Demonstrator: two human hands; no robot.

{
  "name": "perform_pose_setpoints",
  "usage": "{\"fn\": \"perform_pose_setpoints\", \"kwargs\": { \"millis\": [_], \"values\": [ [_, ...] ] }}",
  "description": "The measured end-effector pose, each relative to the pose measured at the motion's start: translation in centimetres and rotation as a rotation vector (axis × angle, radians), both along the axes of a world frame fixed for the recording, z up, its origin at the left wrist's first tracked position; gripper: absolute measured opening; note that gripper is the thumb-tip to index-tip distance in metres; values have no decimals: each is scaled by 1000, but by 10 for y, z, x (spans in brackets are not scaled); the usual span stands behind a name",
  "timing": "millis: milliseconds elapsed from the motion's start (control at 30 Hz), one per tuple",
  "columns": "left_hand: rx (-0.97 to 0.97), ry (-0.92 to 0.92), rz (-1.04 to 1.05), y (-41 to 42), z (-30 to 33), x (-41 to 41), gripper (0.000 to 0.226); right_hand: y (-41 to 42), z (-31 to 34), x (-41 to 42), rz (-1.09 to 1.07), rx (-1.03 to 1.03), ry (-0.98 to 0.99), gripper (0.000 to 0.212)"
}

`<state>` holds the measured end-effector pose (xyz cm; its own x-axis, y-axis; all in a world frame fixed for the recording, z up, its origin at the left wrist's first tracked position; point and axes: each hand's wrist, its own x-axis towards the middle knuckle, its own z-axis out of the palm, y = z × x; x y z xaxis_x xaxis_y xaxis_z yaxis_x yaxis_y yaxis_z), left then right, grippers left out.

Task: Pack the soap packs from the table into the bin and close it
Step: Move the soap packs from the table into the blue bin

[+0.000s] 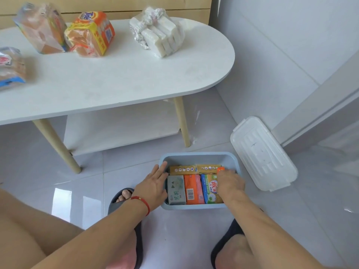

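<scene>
Nearest the camera, both hands are working at the blue bin (200, 156) on the floor: the left hand (153, 184) is lying with straight fingers along the bin's left rim, steadying it, while the right hand (230, 182) is reaching inside, fingers curling down over the green soap pack (210, 188), though whether it is actually gripping the pack I cannot tell. Beside that pack an orange soap pack (194, 189) and a grey soap bar (176, 190) are sitting snugly, with flat yellow packs (194, 168) behind them. These boxed bars are probably dense, stiff and easy to pinch by their long edges. The white lid (264, 154) is lying on the floor just right of the bin; it looks light and rigid, best lifted by its rim. Farther off, on the bench (136, 78), the remaining film-wrapped multipacks are waiting: the Tide pack (90, 33), a clear-wrapped pack (41, 28), a white bar bundle (159, 32) and a pack at the left edge (10, 67). Their slick, crinkly film likely slides, so grasping across the solid middle seems safest.
</scene>
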<state>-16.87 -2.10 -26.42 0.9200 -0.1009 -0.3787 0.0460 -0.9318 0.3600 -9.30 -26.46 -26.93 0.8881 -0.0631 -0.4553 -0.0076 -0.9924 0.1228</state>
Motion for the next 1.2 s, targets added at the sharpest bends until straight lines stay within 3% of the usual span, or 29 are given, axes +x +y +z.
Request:
{"fn": "perform_pose_setpoints", "kwargs": {
  "millis": [67, 267, 433, 567, 700, 1000, 1200],
  "values": [
    [-5, 1, 2, -2, 1, 0, 57, 2, -4, -7, 64, -8, -50, 73],
    [4, 1, 10, -5, 2, 0, 58, -17, -7, -5, -16, 154, -29, 31],
    [28, -4, -3, -9, -4, 0, 58, -24, -15, -11, -47, 190, 43, 34],
    [41, 2, 3, -9, -8, 1, 60, -31, -18, -8, -85, 266, 112, 23],
    [47, -7, 18, -10, -10, 0, 60, -34, -21, -3, -71, 248, 188, 34],
    [54, 18, 13, -10, -7, 7, 59, -27, -36, -19, -113, 332, 164, 59],
    [40, 78, -39, -5, 0, 8, 63, -22, -32, -17, -6, 308, 281, 59]
  ]
}}
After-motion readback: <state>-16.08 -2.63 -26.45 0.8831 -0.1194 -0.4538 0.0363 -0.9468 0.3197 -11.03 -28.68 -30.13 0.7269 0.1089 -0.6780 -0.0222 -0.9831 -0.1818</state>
